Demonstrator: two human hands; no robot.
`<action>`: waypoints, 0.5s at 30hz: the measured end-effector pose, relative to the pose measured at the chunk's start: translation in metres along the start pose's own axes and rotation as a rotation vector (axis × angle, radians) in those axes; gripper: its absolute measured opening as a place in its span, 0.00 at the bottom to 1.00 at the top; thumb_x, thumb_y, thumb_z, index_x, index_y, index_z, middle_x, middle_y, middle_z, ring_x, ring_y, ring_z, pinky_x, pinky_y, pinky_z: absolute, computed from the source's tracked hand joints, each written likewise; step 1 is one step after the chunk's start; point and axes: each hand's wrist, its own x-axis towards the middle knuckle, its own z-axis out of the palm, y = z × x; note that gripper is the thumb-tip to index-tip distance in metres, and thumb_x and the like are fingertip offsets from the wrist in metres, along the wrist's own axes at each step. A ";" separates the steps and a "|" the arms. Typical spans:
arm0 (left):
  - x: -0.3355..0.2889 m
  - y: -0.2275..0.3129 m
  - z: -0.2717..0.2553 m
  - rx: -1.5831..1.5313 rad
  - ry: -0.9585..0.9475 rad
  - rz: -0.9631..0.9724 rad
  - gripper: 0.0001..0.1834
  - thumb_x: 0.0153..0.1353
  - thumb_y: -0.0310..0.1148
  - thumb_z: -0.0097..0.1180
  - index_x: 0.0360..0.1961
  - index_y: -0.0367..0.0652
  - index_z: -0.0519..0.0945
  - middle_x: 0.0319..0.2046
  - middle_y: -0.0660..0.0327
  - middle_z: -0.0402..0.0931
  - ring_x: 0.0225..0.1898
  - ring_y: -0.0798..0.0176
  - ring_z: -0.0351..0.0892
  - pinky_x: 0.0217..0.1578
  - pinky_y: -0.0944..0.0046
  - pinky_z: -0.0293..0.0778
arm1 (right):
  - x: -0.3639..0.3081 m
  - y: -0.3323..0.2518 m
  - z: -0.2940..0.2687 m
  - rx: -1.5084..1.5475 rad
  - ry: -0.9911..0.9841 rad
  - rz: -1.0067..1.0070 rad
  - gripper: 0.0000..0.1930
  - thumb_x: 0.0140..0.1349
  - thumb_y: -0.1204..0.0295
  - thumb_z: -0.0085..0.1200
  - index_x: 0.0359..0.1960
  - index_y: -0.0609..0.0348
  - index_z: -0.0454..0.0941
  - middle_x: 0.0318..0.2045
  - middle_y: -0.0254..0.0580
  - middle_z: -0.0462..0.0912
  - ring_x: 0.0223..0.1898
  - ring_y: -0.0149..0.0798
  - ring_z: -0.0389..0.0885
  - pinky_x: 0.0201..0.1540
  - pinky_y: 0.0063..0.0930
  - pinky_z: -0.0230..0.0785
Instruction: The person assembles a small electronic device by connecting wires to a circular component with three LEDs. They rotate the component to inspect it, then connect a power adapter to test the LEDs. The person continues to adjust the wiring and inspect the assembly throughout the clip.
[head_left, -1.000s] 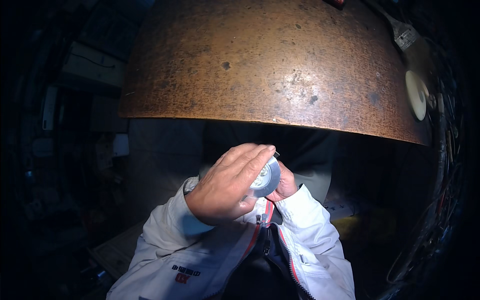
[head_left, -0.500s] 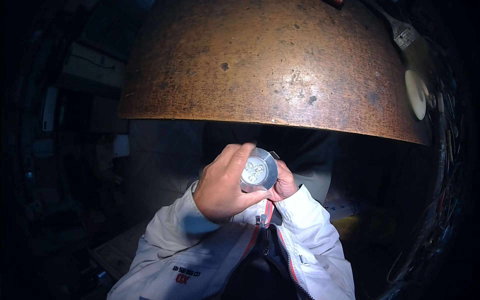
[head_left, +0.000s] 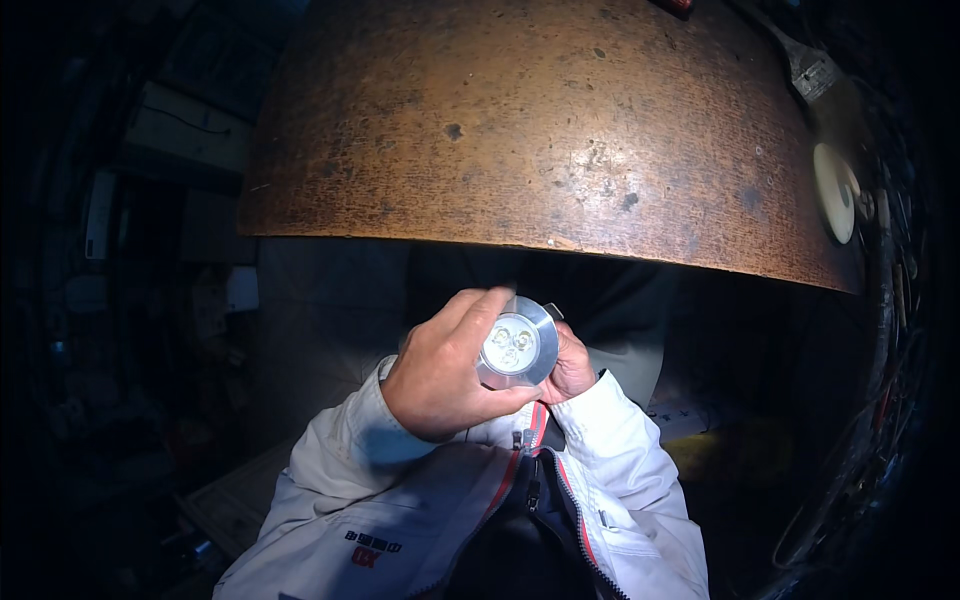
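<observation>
A round silver LED downlight (head_left: 549, 350) faces up between my hands, just short of the table edge. Three small lenses sit in its pale centre, and a metal clip sticks out at its upper right. My left hand (head_left: 440, 370) wraps its rim from the left, thumb below and fingers above. Behind its right side, my right hand (head_left: 571, 368) holds it from beneath; the light hides most of those fingertips. Both arms wear white jacket sleeves.
A worn brown wooden table (head_left: 480, 130) spans the top, its near edge beyond my hands. At its right lie a paintbrush (head_left: 815, 75) and a round cream disc (head_left: 834, 193). Cables and thin tools (head_left: 895, 260) crowd the dark right side. A pale box (head_left: 190, 125) stands at left.
The downlight has shifted very slightly to the right and tilted a little in my hands. Both hands keep their hold, and the view has moved slightly.
</observation>
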 end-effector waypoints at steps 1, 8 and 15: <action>0.000 -0.001 0.000 -0.001 -0.008 0.008 0.50 0.41 0.38 0.87 0.65 0.28 0.76 0.52 0.42 0.83 0.50 0.43 0.89 0.52 0.54 0.85 | 0.000 0.000 -0.001 0.009 0.002 0.000 0.29 0.80 0.61 0.56 0.69 0.76 0.73 0.65 0.59 0.82 0.67 0.54 0.82 0.73 0.54 0.76; 0.002 -0.008 -0.009 -0.033 -0.098 0.059 0.50 0.46 0.41 0.84 0.66 0.28 0.74 0.56 0.39 0.80 0.54 0.37 0.86 0.54 0.49 0.84 | 0.001 0.002 -0.003 0.034 -0.004 -0.030 0.29 0.80 0.61 0.56 0.70 0.74 0.72 0.65 0.59 0.81 0.67 0.54 0.82 0.73 0.53 0.76; 0.001 0.003 0.006 0.010 0.061 -0.052 0.50 0.39 0.39 0.88 0.63 0.29 0.76 0.47 0.44 0.82 0.45 0.45 0.88 0.47 0.55 0.84 | 0.000 -0.001 0.003 -0.137 0.063 -0.036 0.29 0.81 0.57 0.53 0.70 0.74 0.72 0.64 0.58 0.82 0.66 0.52 0.83 0.71 0.50 0.77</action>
